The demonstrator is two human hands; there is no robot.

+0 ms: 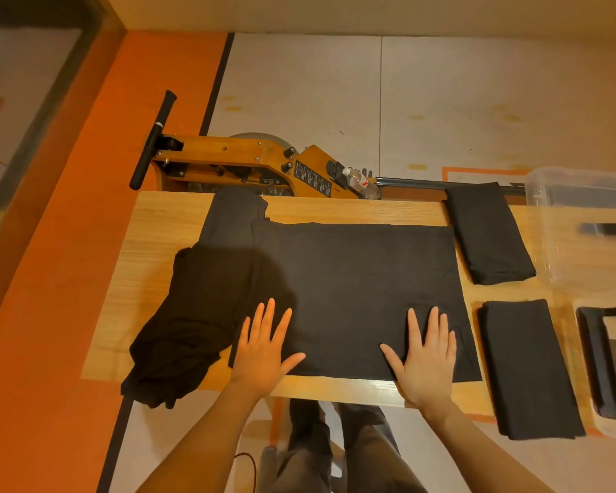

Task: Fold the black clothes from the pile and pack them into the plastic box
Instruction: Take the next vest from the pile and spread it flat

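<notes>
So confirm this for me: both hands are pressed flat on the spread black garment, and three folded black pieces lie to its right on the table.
Not quite. The head view shows two folded pieces to the right, one farther and one nearer, not three. Both the left hand and right hand do lie flat on the spread black garment on the table.

Right edge cuts off the plastic box; we can't read what lies inside. Black-framed object at the near right is also cropped, unidentifiable. Pile drapes over the bench edge, individual garments indistinguishable. Bottle label too small to read.
</notes>
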